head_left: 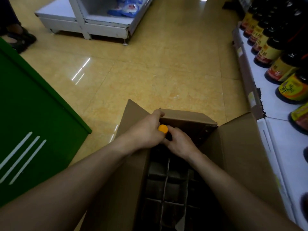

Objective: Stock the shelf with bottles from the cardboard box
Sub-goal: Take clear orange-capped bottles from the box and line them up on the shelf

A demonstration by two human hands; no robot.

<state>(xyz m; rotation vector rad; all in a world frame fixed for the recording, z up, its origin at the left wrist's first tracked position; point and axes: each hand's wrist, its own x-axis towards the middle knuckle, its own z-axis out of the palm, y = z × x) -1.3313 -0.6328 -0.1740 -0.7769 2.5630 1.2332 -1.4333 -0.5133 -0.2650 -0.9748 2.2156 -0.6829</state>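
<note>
**Head view: bottle held at the far end of the box**

An orange-capped bottle [163, 129] is seen standing at the far end of the open cardboard box [241, 147], just behind the edge of the far flap. It is grasped by the right hand [180, 142], whose fingers are curled round the dark neck below the cap. The left hand [146, 130] is pressed against the bottle's other side; whether its fingers close round it cannot be told. Cardboard dividers [166, 180] are seen across the nearer, dark cells. The box's right flap is raised up to the edge of the white shelf [273, 105], where dark sauce bottles [281, 69] are lined up near the rim. A green cabinet [33, 122] is set well apart on the left, and open tiled floor [150, 72] is left beyond the box.
</note>
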